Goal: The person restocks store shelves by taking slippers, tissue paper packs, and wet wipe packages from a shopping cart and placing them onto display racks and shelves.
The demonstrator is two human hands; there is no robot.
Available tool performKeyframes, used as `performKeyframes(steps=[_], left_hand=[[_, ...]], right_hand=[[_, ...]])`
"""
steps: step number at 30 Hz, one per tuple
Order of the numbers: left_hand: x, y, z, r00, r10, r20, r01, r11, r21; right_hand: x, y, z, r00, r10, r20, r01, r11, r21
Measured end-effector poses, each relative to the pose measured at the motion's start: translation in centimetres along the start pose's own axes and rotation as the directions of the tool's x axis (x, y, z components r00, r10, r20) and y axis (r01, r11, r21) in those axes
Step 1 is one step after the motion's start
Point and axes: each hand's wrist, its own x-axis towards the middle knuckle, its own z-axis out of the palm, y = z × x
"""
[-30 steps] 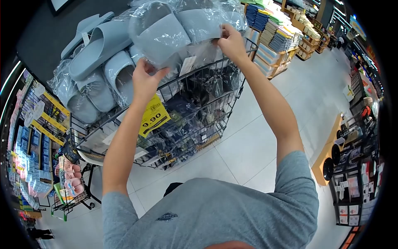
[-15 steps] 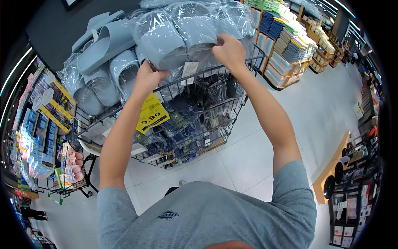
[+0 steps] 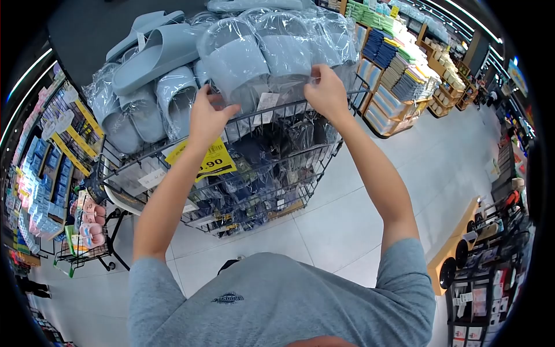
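Note:
A wrapped pair of light blue slide slippers lies on top of a heap of similar slippers in a black wire basket. My left hand is at the pair's lower left edge, thumb and fingers apart. At the lower right edge, my right hand rests against the clear plastic wrap, its index finger and thumb apart. A white tag hangs between my hands. On the basket front, a yellow price sign is partly covered by my left forearm.
Unwrapped slippers lie on the left of the heap. Dark packaged goods fill the basket's lower part. Folded towels are stacked at right. A cart with pink slippers stands at left. A low wooden edge borders the right side.
My fingers have loosened from the slipper pair; both hands were gripping its edges before. The pair lies in about the same spot, and the view has shifted slightly.

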Motion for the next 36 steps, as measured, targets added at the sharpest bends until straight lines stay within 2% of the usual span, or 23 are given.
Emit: performKeyframes(steps=[1,2,3,5,6,8,11,17,23,32,36], left_hand=[[-1.3,0.4,-0.2,0.976,0.129,-0.174,-0.135,0.99,-0.027],[-1.8,0.8,-0.5,0.908,0.244,-0.341,-0.269,0.963,-0.028],[-1.4,1.5,-1.1,0.908,0.249,-0.338,-0.273,0.962,-0.024],[-0.6,3.1,-2.1,0.674,0.635,-0.376,-0.577,0.771,0.267],[0.3,3.8,-2.3,0.681,0.63,-0.372,-0.574,0.776,0.263],[2.8,4.8,-2.1,0.616,0.711,-0.339,-0.624,0.704,0.341],[5.7,4.6,-0.9,0.644,0.69,-0.331,-0.587,0.723,0.364],[6.3,3.1,-0.1,0.715,0.662,-0.226,-0.523,0.721,0.455],[5.5,2.8,0.1,0.759,0.612,-0.223,-0.467,0.75,0.469],[5.5,2.1,0.7,0.707,0.678,-0.201,-0.493,0.677,0.547],[5.3,1.9,0.7,0.705,0.676,-0.215,-0.521,0.699,0.489]], right_hand=[[-0.6,-0.8,-1.0,0.995,-0.077,-0.063,0.078,0.997,0.016],[-0.7,-1.4,-1.7,0.981,-0.147,-0.126,0.152,0.988,0.028],[-0.3,-1.7,-2.0,0.981,-0.144,-0.13,0.149,0.988,0.03],[0.6,-2.3,-2.1,0.831,-0.47,-0.298,0.485,0.874,-0.029],[1.3,-2.7,-2.0,0.836,-0.466,-0.291,0.479,0.877,-0.029],[2.9,-3.9,-1.2,0.756,-0.604,-0.252,0.584,0.797,-0.155],[3.9,-4.9,0.0,0.755,-0.618,-0.22,0.581,0.785,-0.213],[4.6,-3.2,2.7,0.797,-0.582,-0.164,0.558,0.812,-0.172],[4.0,-3.2,3.7,0.802,-0.565,-0.193,0.545,0.825,-0.15],[3.7,-2.9,3.4,0.804,-0.551,-0.222,0.543,0.833,-0.102],[3.1,-2.8,3.7,0.793,-0.55,-0.262,0.553,0.83,-0.07]])
